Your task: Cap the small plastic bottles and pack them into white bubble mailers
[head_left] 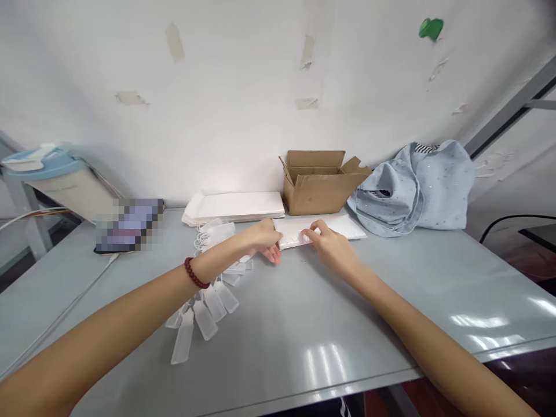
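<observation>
Two forearms stretch over a grey table — left hand at a white packet's left end, right hand on it with fingers bent; whether either truly grips, I cannot tell. The white packet lies before an open cardboard box.

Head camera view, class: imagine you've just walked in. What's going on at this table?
A person has both bare hands at a flat, white, shiny packet on the smooth grey table. The left hand is at its left end; the right hand has its fingers on the near part. Behind the packet stands an open brown cardboard box. Translucent white plastic tags lie around the left forearm.
</observation>
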The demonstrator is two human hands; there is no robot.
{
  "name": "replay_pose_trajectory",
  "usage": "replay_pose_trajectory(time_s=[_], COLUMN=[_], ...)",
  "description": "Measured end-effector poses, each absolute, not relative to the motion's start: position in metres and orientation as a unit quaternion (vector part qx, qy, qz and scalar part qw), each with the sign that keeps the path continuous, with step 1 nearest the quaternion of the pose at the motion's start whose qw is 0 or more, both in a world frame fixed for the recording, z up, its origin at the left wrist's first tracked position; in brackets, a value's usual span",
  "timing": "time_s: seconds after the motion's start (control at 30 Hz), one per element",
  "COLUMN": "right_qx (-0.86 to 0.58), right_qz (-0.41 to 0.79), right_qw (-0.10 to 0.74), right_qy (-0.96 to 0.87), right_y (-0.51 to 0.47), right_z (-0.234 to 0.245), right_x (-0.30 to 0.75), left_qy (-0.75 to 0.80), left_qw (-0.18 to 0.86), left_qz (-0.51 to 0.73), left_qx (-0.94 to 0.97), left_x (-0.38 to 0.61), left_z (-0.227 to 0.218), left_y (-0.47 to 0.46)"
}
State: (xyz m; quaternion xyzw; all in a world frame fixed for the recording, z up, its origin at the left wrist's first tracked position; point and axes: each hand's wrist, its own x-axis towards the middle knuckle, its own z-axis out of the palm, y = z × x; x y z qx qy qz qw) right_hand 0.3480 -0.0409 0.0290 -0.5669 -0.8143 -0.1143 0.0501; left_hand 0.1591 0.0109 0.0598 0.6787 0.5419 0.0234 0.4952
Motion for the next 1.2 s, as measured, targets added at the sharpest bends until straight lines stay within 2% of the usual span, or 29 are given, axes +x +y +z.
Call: replay_pose_trajectory(time_s=[0.23, 0.43, 0.57, 0.93, 1.2], right_qx=[-0.573, -0.559, -0.547, -0.508, -0.453], right_qz=[-0.11, -0.117, -0.12, -0.131, -0.191], right_qw=[0.024, 0.037, 0.062, 0.159, 0.253], right_qy=[-0.811, -0.82, -0.826, -0.836, -0.833], right_y=[-0.043, -0.05, -0.055, -0.06, -0.06], right_z=[0.031, 0.03, 0.028, 0.027, 0.027], right_x=[0.344, 0.337, 0.334, 0.334, 0.334], left_qy=[0.614, 0.589, 0.562, 0.481, 0.437], left_qw=[0.148, -0.033, -0.094, -0.18, -0.236], left_qz=[0.064, 0.025, 0.007, -0.042, 0.0], left_qx=[0.772, 0.807, 0.822, 0.857, 0.868], left_x=[0.125, 0.11, 0.114, 0.119, 0.124], left_z=[0.08, 0.082, 0.079, 0.074, 0.081], left_y=[0.025, 0.034, 0.032, 0.037, 0.027])
